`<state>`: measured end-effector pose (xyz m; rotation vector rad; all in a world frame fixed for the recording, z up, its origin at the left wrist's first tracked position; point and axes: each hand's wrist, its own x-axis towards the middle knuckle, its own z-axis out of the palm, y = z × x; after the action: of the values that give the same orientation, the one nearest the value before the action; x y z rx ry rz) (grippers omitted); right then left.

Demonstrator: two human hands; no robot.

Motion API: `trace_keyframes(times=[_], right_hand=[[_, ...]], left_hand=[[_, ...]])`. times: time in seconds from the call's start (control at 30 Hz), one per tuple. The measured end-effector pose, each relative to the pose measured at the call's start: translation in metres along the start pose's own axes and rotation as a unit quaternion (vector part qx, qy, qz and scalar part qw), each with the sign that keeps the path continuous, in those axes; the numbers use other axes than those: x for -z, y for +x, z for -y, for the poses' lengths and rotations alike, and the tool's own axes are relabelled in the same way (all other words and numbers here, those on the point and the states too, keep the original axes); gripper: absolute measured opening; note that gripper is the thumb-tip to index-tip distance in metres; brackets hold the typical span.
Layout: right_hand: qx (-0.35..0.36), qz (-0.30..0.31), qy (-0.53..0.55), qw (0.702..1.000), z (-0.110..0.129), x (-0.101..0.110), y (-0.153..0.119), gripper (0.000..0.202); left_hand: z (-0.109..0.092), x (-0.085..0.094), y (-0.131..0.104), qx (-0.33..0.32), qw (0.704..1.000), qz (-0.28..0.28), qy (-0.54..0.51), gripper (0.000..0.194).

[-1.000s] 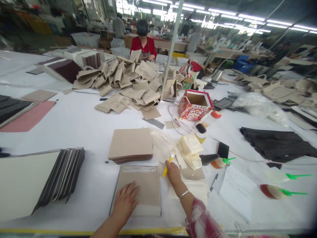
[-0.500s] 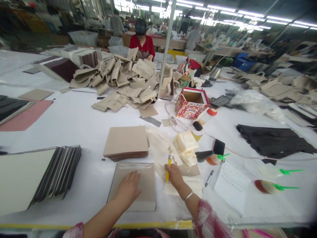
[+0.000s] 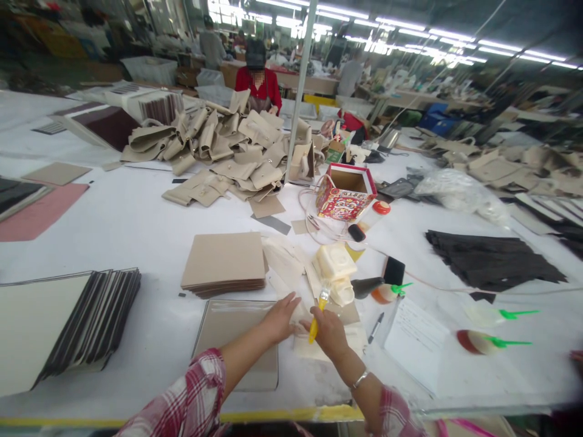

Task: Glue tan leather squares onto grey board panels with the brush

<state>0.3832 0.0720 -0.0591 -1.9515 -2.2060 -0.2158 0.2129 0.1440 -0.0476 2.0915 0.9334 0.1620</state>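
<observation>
In my right hand [image 3: 331, 334] is a flat brush [image 3: 314, 326] with a yellow handle, its pale bristles pointing up and away. My left hand [image 3: 279, 318] is open, fingers stretched, just past the right edge of a beige panel [image 3: 218, 325] with a dark rim. Thin cream sheets [image 3: 285, 258] lie beyond it, and more pale pieces [image 3: 310, 347] are under the right hand. A cream-coated tub [image 3: 337, 261] stands by the bristles. Behind the panel sits a stack of beige boards [image 3: 223, 258]. My left forearm hides part of the panel.
Dark-edged panels [image 3: 95, 321] are piled at left. Glue bottles with green nozzles [image 3: 473, 341], a pen [image 3: 376, 328] and a written sheet [image 3: 416, 343] lie at right. Farther back are a red patterned box [image 3: 344, 200], a pole [image 3: 300, 91], heaped beige bag pieces [image 3: 218, 139] and a person in red [image 3: 268, 88].
My left hand has left the middle of the beige panel and moved right, close to the right hand. The brush has shifted slightly toward the cream tub. The view has turned a little.
</observation>
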Motion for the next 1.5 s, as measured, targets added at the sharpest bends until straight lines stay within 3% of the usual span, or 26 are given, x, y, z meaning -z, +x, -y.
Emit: trace_keyframes(times=[0.1,0.2,0.3,0.37,0.47,0.53,0.6,0.67,0.77,0.83,0.9,1.07,1.17,1.27,1.33,1.4,1.5], right_hand=[[0.038,0.018,0.085,0.996,0.007,0.027,0.002,0.018],[0.058,0.071,0.216,0.972,0.021,0.06,0.005,0.01],[0.036,0.128,0.335,0.933,0.035,0.088,0.011,0.008],[0.02,0.17,0.4,0.9,0.045,0.1,0.018,0.01],[0.005,0.222,0.468,0.856,0.06,0.108,0.029,0.012],[-0.001,0.253,0.5,0.828,0.072,0.109,0.037,0.015],[-0.003,0.274,0.522,0.808,0.083,0.108,0.044,0.017],[-0.004,0.277,0.524,0.805,0.094,0.105,0.048,0.017],[-0.032,0.258,0.503,0.824,0.104,0.098,0.05,0.016],[-0.057,0.248,0.49,0.834,0.108,0.093,0.05,0.015],[-0.065,0.247,0.479,0.84,0.109,0.088,0.05,0.015],[-0.055,0.261,0.448,0.854,0.104,0.066,0.051,0.015],[-0.085,0.239,0.417,0.873,0.099,0.039,0.049,0.015],[-0.123,0.207,0.386,0.891,0.1,0.013,0.049,0.016],[-0.123,0.2,0.385,0.893,0.105,0.004,0.052,0.014],[-0.107,0.211,0.389,0.891,0.111,0.004,0.057,0.013],[-0.073,0.233,0.394,0.886,0.117,0.018,0.061,0.012]], left_hand=[[-0.01,0.009,-0.003,-0.043,0.999,-0.01,0.01,0.071],[-0.018,0.023,-0.014,-0.11,0.994,-0.012,-0.022,0.061],[-0.014,0.036,-0.035,-0.143,0.982,0.046,-0.118,0.043],[-0.005,0.041,-0.053,-0.115,0.962,0.09,-0.231,0.044],[0.013,0.042,-0.08,-0.05,0.905,0.09,-0.413,0.071],[0.026,0.042,-0.094,-0.021,0.873,0.049,-0.486,0.088],[0.036,0.043,-0.105,0.005,0.844,0.012,-0.537,0.093],[0.042,0.045,-0.113,0.038,0.798,0.0,-0.601,0.084],[0.049,0.048,-0.122,0.116,0.717,-0.006,-0.687,0.053],[0.055,0.049,-0.128,0.163,0.688,-0.042,-0.706,0.038],[0.063,0.05,-0.134,0.192,0.677,-0.075,-0.707,0.034],[0.087,0.062,-0.142,0.226,0.679,-0.103,-0.691,0.036],[0.104,0.072,-0.14,0.25,0.684,-0.143,-0.67,0.04],[0.117,0.077,-0.135,0.285,0.708,-0.183,-0.619,0.035],[0.121,0.078,-0.131,0.296,0.743,-0.185,-0.572,0.031],[0.119,0.078,-0.128,0.273,0.809,-0.185,-0.487,0.032],[0.105,0.082,-0.121,0.148,0.923,-0.16,-0.317,0.049]])
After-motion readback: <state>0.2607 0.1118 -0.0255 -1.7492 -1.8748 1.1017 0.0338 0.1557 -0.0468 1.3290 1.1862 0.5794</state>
